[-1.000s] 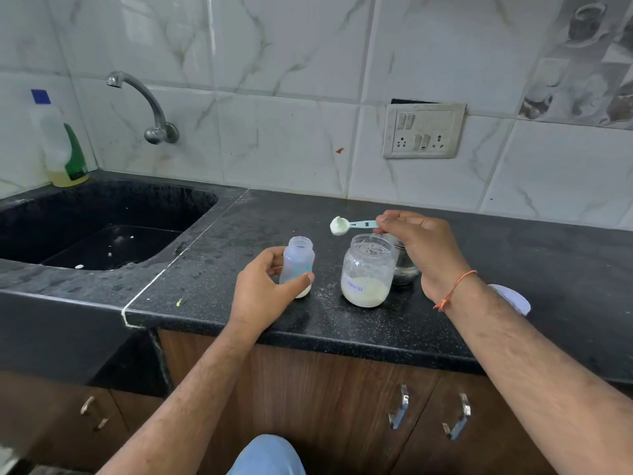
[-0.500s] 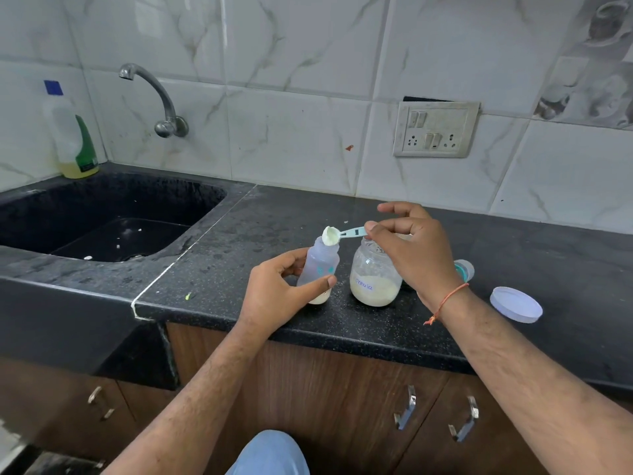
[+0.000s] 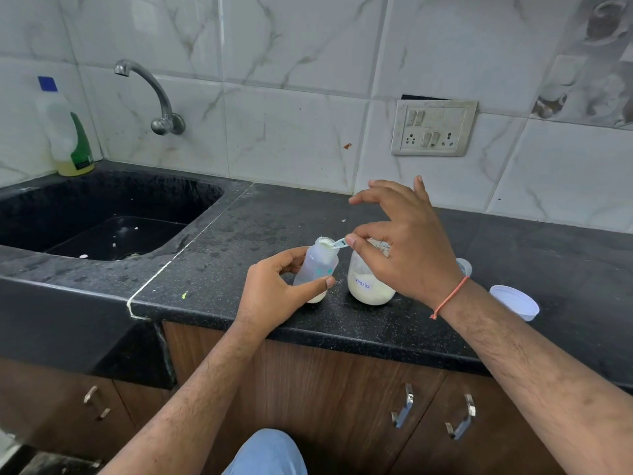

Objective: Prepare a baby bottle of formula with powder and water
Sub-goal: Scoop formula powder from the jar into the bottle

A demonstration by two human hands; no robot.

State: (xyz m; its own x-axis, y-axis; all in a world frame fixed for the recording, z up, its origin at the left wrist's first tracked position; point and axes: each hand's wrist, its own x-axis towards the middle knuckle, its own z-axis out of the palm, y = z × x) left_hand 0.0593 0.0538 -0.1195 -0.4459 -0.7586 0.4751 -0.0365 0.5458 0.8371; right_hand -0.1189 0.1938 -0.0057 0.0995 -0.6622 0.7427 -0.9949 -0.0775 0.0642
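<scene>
A small translucent plastic baby bottle w/ teal markings is stood on the black speckled stone countertop, near the front edge, tilted a little toward the left. It is gripped round its lower body by the left hand: thumb curled across the front, fingers wrapped behind. A thin layer of off-white powder is seen at the bottle's base.

A small pale-blue plastic scoop is pinched by its handle betw. thumb and index finger of the right hand; the other fingers are spread and lifted. The scoop's bowl is laid over the bottle's open mouth, turned down, w/ white powder visible at the rim.

Just right of the bottle, a clear round jar w/ a handwritten "Formula" label is stood on the counter, approx. a third full of cream-coloured powder, partly hidden by the right hand. An orange thread bracelet is worn on the right wrist. Behind the wrist, a small clear-and-teal cap-like piece is partly seen; what it is cannot be told. Further right, a white round plastic lid is laid flat on the counter, well apart from the jar.

To the left, a black sink is set into the counter, w/ a curved steel wall tap above it and a dish-soap bottle w/ green label and blue cap at its back corner. A cream switch-and-socket plate is fixed on the marble-look wall tiles.
</scene>
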